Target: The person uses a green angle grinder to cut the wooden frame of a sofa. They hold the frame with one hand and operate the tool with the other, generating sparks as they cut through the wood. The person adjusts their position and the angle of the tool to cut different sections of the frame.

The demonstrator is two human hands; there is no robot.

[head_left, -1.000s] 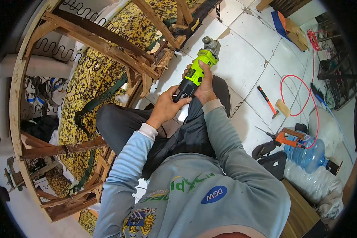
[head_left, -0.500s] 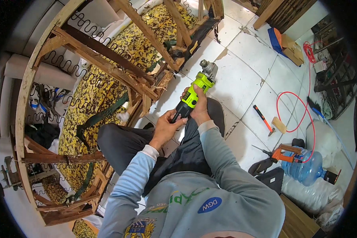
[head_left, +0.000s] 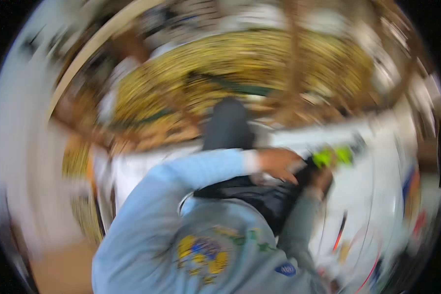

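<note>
The whole view is smeared by motion. A bright green and black angle grinder (head_left: pixel 333 157) points to the far right, above the floor. My right hand (head_left: pixel 322 180) is closed around its body from the near side. My left hand (head_left: pixel 279 164) is just left of the grinder's black rear end. Its fingers look stretched and apart, with nothing visible in them. Whether its fingertips touch the grinder is blurred. My bent leg (head_left: pixel 229 125) in dark trousers rises left of my left hand.
Beyond my leg stands a wooden furniture frame (head_left: pixel 293 63) around yellow and black mottled foam (head_left: pixel 181 81). White floor tiles (head_left: pixel 377 186) spread to the right. A hammer (head_left: pixel 340 232) lies there, with a red hose (head_left: pixel 375 269) nearer the lower right.
The view has swung left, so the grinder and both hands now appear farther right and lower. My left hand has come off the grinder's rear handle; my right hand keeps hold.
</note>
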